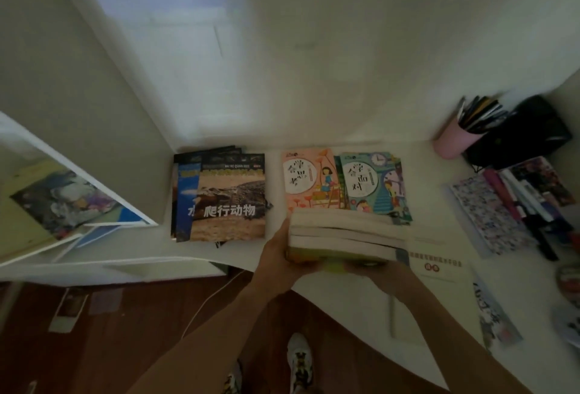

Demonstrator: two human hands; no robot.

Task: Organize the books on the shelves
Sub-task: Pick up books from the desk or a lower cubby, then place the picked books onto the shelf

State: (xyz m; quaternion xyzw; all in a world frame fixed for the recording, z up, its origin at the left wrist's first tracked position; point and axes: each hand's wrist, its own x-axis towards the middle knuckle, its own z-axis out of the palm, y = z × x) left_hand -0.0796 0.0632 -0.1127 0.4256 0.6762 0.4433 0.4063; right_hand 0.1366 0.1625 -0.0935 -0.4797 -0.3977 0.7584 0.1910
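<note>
A stack of three thick books (342,233), page edges towards me, hovers over the white desk (351,296). My left hand (277,251) grips its left end. My right hand (373,268) holds it from underneath on the right, mostly hidden by the stack. Behind it lie a pink book (309,180) and a teal book (373,183), covers up. To the left sits a pile of animal books (229,199), a crocodile cover on top.
A pink pen cup (452,139) and a black holder (530,133) stand at the back right, with a patterned pencil case (483,214) and pens nearby. Papers (439,262) lie on the right of the desk. White shelf boards (78,174) with books are at left. Wooden floor lies below.
</note>
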